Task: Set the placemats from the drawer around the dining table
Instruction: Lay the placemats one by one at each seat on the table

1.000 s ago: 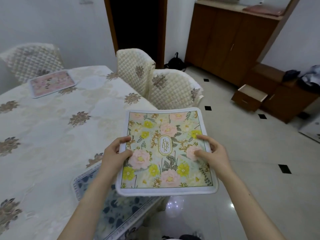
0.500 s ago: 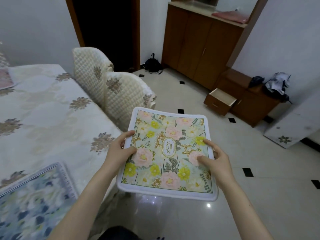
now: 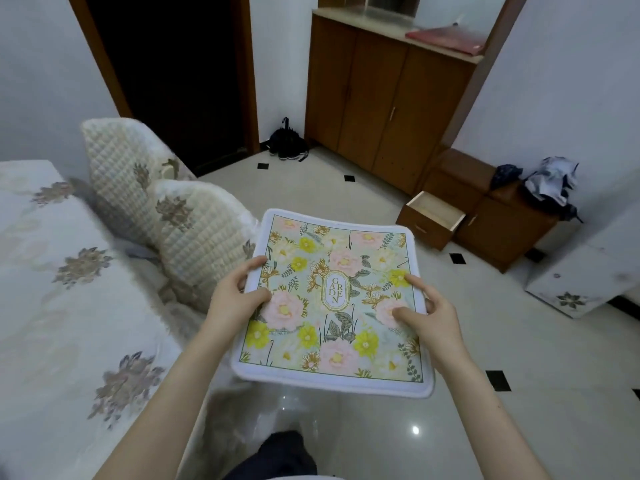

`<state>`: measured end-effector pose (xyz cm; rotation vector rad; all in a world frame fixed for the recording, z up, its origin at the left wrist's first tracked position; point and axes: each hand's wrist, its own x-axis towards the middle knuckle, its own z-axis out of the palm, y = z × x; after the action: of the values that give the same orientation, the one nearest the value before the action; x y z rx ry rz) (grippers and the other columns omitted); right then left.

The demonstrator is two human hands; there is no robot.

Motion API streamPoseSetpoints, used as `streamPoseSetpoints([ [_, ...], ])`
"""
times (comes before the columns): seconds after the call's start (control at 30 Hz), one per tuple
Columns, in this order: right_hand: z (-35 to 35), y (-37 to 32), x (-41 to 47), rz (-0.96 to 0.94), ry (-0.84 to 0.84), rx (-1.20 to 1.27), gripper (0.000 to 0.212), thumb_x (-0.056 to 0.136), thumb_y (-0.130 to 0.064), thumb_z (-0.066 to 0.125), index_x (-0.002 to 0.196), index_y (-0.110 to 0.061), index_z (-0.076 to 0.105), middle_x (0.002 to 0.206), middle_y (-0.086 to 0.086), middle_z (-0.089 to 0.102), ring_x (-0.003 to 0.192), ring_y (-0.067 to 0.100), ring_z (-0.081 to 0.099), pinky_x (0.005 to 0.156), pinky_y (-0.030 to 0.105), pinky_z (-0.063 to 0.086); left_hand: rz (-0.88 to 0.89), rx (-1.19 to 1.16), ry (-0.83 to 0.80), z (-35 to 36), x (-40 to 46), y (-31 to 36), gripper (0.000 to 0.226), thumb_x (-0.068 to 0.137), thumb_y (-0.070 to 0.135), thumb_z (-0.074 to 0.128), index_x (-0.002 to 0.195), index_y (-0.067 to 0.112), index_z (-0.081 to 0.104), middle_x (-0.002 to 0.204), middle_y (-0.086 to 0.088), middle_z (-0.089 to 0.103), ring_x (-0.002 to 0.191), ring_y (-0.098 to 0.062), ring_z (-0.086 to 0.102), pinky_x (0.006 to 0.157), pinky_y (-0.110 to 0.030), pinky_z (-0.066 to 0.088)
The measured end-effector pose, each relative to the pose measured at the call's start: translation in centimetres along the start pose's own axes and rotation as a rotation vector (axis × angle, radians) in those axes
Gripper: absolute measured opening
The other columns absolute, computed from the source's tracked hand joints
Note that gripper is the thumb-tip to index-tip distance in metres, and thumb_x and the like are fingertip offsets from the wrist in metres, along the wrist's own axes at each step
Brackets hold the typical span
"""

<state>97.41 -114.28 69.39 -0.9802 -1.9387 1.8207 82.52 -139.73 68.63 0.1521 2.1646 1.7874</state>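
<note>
The placemat (image 3: 334, 303) was held flat in the air over the floor, off the table (image 3: 62, 306), which lay to its left past the two chairs (image 3: 194, 237). The left hand (image 3: 235, 299) pinched its left edge, thumb on top; the right hand (image 3: 429, 313) held the right edge, fingers (image 3: 412, 282) laid on the print. The left hand was nearer the table, so the mat probably had to travel leftward.
</note>
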Motion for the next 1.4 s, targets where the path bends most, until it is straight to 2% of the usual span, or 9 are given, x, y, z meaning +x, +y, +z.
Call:
streamPoseSetpoints([
  [0.17,1.6,-3.8,9.1,-0.028,0.023,0.024,0.061,0.077,0.008,0.067,0.126,-0.028,0.058,0.103,0.004,0.072,0.077,0.023,0.073,0.057,0.032,0.059,0.022,-0.013,-0.054,2.2,10.2,3.8,0.055,0.081,-0.003,0.060,0.121,0.034,0.059,0.103,0.005,0.069,0.075,-0.001,0.068,0.054,-0.016,0.052],
  [0.47,4.1,-6.9,25.3,0.008,-0.019,0.022,0.061,0.077,0.008,0.068,0.124,-0.029,0.059,0.106,0.005,0.072,0.081,0.025,0.073,0.065,0.041,0.060,-0.042,-0.021,-0.005,5.7,24.3,6.6,0.054,0.082,-0.001,0.061,0.121,0.037,0.059,0.102,0.003,0.070,0.075,-0.014,0.071,0.060,-0.029,0.058],
  [0.7,7.2,-10.4,41.9,0.021,-0.184,-0.006,0.061,0.078,0.009,0.067,0.124,-0.030,0.059,0.105,0.001,0.070,0.080,0.025,0.073,0.064,0.042,0.061,-0.123,-0.093,0.149,9.4,36.2,8.3,0.054,0.083,-0.002,0.061,0.122,0.035,0.059,0.103,0.000,0.069,0.074,-0.019,0.072,0.058,-0.033,0.059],
  [0.87,11.0,-14.6,53.5,-0.014,-0.343,-0.032,0.060,0.078,0.011,0.067,0.122,-0.030,0.061,0.103,-0.001,0.070,0.086,0.026,0.072,0.071,0.051,0.059,-0.133,-0.132,0.352,10.6,44.1,11.4,0.053,0.083,-0.007,0.060,0.120,0.032,0.060,0.096,0.006,0.067,0.065,-0.004,0.068,0.050,-0.017,0.052],
  [0.93,13.5,-15.9,57.2,-0.025,-0.419,-0.042,0.060,0.078,0.011,0.067,0.120,-0.032,0.062,0.105,-0.001,0.070,0.087,0.024,0.072,0.071,0.050,0.059,-0.140,-0.133,0.427,10.1,46.4,11.9,0.054,0.083,-0.007,0.060,0.119,0.033,0.059,0.096,0.007,0.068,0.065,-0.004,0.068,0.051,-0.020,0.054],
  [1.03,18.0,-17.6,61.8,-0.068,-0.546,-0.096,0.060,0.077,0.010,0.067,0.116,-0.035,0.063,0.109,0.002,0.071,0.087,0.020,0.072,0.073,0.047,0.060,-0.159,-0.129,0.553,8.5,49.1,11.9,0.055,0.081,-0.005,0.063,0.118,0.036,0.061,0.101,0.004,0.070,0.073,-0.008,0.070,0.063,-0.028,0.059],
  [1.17,25.7,-19.4,66.3,-0.091,-0.706,-0.132,0.059,0.077,0.009,0.067,0.114,-0.037,0.063,0.108,0.001,0.071,0.090,0.022,0.071,0.077,0.052,0.058,-0.193,-0.147,0.690,4.7,52.2,11.6,0.055,0.082,-0.002,0.063,0.122,0.035,0.060,0.102,0.004,0.071,0.080,-0.015,0.071,0.071,-0.037,0.059],
  [1.3,35.2,-21.0,69.5,-0.114,-0.851,-0.155,0.061,0.076,0.009,0.068,0.110,-0.042,0.063,0.111,0.004,0.070,0.093,0.027,0.070,0.078,0.053,0.058,-0.182,-0.164,0.833,-0.4,55.5,10.9,0.054,0.082,-0.002,0.063,0.121,0.035,0.060,0.098,0.007,0.072,0.076,-0.010,0.071,0.063,-0.027,0.059],
  [1.4,42.5,-22.7,70.9,-0.140,-0.938,-0.165,0.061,0.076,0.010,0.068,0.112,-0.040,0.062,0.112,0.004,0.069,0.092,0.025,0.071,0.077,0.051,0.058,-0.160,-0.180,0.918,-4.8,58.0,10.5,0.054,0.081,-0.001,0.063,0.118,0.039,0.060,0.102,0.007,0.071,0.084,-0.010,0.070,0.069,-0.029,0.058],
])
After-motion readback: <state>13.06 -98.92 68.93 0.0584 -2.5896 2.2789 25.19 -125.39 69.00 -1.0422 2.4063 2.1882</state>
